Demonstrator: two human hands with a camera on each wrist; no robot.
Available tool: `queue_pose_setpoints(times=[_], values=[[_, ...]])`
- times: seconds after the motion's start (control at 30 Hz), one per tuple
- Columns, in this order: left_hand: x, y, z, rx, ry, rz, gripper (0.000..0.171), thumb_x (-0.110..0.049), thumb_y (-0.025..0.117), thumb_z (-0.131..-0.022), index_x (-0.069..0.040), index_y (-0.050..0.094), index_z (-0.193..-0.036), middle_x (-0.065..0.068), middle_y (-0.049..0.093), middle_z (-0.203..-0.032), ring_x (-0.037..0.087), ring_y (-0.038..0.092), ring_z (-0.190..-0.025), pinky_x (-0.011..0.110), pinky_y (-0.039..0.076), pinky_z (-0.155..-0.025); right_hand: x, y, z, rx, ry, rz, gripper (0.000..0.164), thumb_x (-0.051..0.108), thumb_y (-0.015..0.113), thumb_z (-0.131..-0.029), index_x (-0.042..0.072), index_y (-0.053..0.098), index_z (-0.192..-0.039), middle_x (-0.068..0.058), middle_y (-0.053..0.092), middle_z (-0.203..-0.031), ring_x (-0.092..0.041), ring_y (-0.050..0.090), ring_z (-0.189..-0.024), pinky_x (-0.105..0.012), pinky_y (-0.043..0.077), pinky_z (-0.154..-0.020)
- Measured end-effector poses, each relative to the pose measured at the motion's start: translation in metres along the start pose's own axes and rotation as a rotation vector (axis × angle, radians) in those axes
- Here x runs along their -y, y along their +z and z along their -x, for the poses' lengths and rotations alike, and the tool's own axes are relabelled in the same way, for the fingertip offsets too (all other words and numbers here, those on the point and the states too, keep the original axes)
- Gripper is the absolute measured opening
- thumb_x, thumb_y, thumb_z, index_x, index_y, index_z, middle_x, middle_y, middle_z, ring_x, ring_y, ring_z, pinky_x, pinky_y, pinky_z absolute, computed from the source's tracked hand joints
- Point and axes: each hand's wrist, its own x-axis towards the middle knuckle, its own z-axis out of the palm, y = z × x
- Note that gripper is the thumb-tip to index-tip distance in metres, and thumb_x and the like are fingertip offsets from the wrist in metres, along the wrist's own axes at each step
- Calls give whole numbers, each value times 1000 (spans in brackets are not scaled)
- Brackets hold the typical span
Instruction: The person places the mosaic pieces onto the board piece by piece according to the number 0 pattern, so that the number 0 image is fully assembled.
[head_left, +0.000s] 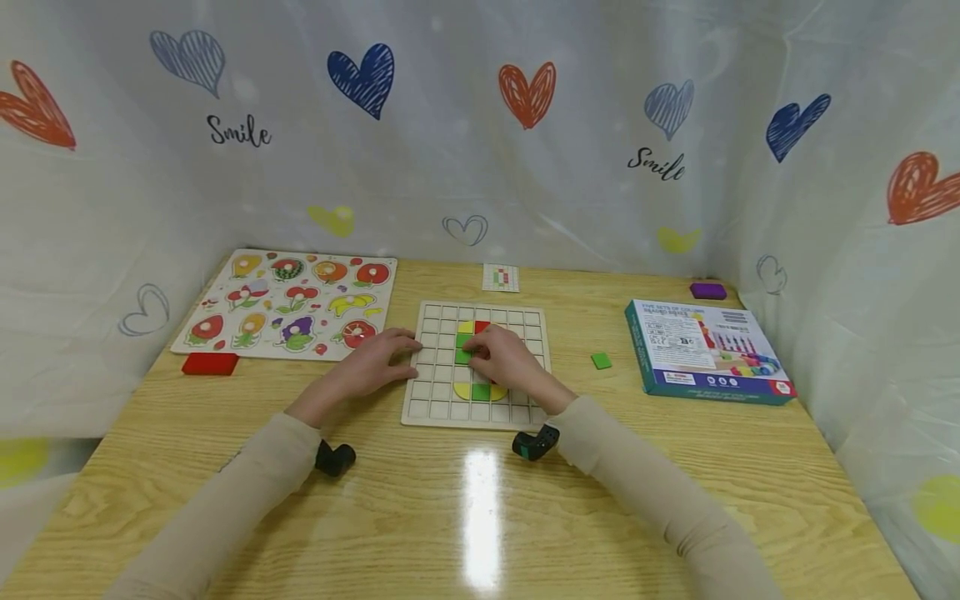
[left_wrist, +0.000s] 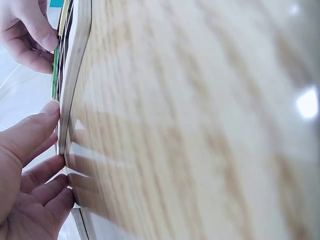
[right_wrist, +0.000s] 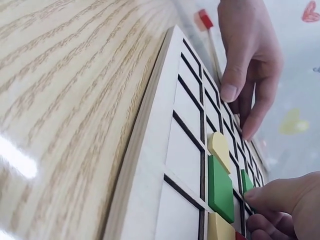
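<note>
A pale wooden grid board point(head_left: 438, 408) lies in the middle of the table, holding several coloured tiles. Over it, my right hand point(head_left: 508, 360) pinches a green square tile point(right_wrist: 247, 184) between thumb and fingers, low over the cells. At the board's left edge my left hand point(head_left: 375, 362) rests with loosely spread fingers, fingertips touching the rim. A second green tile point(right_wrist: 220, 189) sits in a cell between a rounded yellow piece point(right_wrist: 219, 150) and another yellow piece point(right_wrist: 221, 227). A red tile point(head_left: 482, 327) shows near the top of the pattern, partly behind my right hand.
A loose green tile point(head_left: 601, 360) lies right of the board. Behind stands a small pattern card point(head_left: 500, 277). A fruit puzzle board point(head_left: 315, 292) and red block point(head_left: 210, 364) are left; a toy box point(head_left: 708, 352) and purple block point(head_left: 708, 291) are right.
</note>
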Motion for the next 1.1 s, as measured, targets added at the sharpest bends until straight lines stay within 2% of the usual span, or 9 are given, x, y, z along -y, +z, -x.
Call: queue_pose_setpoints(times=[0.4,0.6,0.7,0.83,0.97,1.1], values=[[2,2,-3,-16,35,5,44,-22,70,-92,-2,61,-130,20,48,-141,36,42,-132,51,36,-108,-4,2,2,-29,-7,-22,21,12,71,-89,4,73,-108,-4,64,-96,-13,58,-83,-27,49,-73],[0,2,-3,-11,39,6,44,-21,70,-92,-1,61,-130,21,48,-141,37,43,-132,52,36,-108,-8,-3,11,-69,22,-88,21,16,70,-92,7,73,-111,-2,64,-97,-13,60,-87,-28,51,-76],[-1,2,-3,-8,33,5,45,-22,70,-92,-1,61,-130,21,47,-141,37,42,-132,52,35,-108,-13,-8,22,-120,49,-134,23,19,68,-93,8,73,-113,-1,65,-101,-14,61,-90,-30,52,-80],[-1,2,-3,0,24,5,46,-23,70,-92,-1,60,-131,22,47,-142,37,42,-133,52,35,-109,-25,-15,46,-196,134,-190,24,22,66,-94,9,71,-114,-3,65,-107,-17,60,-93,-34,52,-83],[1,1,-1,-3,6,6,46,-24,70,-92,-2,60,-132,21,46,-143,37,41,-134,52,34,-109,-49,-21,72,-281,221,-209,27,23,65,-95,8,69,-118,-6,63,-108,-20,59,-95,-37,51,-84],[2,2,-1,-5,-3,22,46,-24,69,-92,-3,59,-133,21,45,-144,37,39,-135,52,33,-110,-77,-29,95,-379,273,-178,34,21,65,-95,3,65,-125,-14,60,-111,-26,58,-97,-41,50,-85]])
